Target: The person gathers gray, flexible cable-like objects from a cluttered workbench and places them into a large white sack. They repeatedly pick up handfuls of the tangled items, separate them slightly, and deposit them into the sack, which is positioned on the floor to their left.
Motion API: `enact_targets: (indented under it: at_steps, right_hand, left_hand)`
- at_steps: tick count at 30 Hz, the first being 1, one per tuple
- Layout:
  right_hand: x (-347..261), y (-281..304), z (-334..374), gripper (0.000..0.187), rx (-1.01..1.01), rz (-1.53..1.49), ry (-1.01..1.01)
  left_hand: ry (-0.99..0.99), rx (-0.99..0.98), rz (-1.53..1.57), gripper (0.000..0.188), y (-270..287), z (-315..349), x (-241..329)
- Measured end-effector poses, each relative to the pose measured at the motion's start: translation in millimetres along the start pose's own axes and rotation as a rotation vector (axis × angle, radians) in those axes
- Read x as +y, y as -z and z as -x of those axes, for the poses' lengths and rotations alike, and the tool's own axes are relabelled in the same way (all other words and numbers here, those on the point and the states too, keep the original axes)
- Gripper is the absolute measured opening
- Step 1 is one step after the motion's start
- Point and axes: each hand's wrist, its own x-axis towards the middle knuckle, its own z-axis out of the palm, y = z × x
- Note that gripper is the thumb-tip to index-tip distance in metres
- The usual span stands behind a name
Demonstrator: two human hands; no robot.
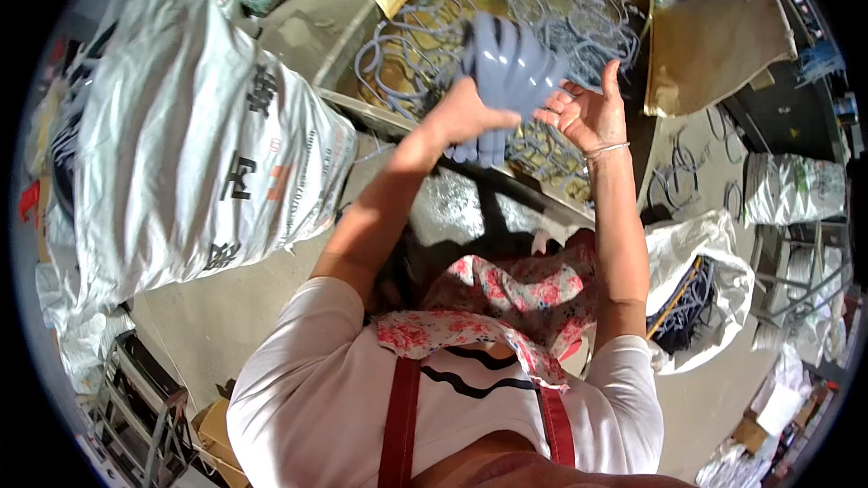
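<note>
My left hand point(466, 115) grips the lower left side of a shiny grey-blue bundle point(511, 63) of thick, rounded plastic folds. Its thumb lies across the front, while its other fingers are partly hidden behind. My right hand point(586, 116) is raised at the bundle's right side, thumb up and fingers apart. The fingertips come close to the bundle's edge; whether they touch it I cannot tell. Beneath both hands stands a large shallow tray point(362, 115) with many loose grey-blue strips and loops point(398, 54) lying tangled in it.
A bulging white woven sack point(199, 136) fills the left side. At the upper right, a brown cardboard sheet point(714, 45) leans beside the tray. An open white bag point(723, 262) holding dark strands sits to my right. A metal frame point(149, 416) stands at the lower left.
</note>
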Motion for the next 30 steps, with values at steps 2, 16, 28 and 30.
enact_targets:
  at_steps: [2,16,28,30]
  right_hand:
    - [12.0,-32.1,-18.5,0.068,0.133,0.017,0.038]
    - [14.7,-9.8,10.9,0.020,0.112,0.117,0.174]
    - [52.8,-75.0,96.0,0.014,-0.047,1.409,0.570]
    - [71.2,-60.2,99.1,0.023,-0.240,1.708,0.466]
  left_hand:
    - [0.116,-0.087,-0.303,0.056,5.4,12.4,33.7]
    - [-0.132,0.104,0.167,0.036,-26.4,40.7,18.7]
    - [0.302,0.353,1.178,0.068,26.4,43.4,1.9]
    - [0.213,0.228,1.202,0.082,21.7,62.4,66.2]
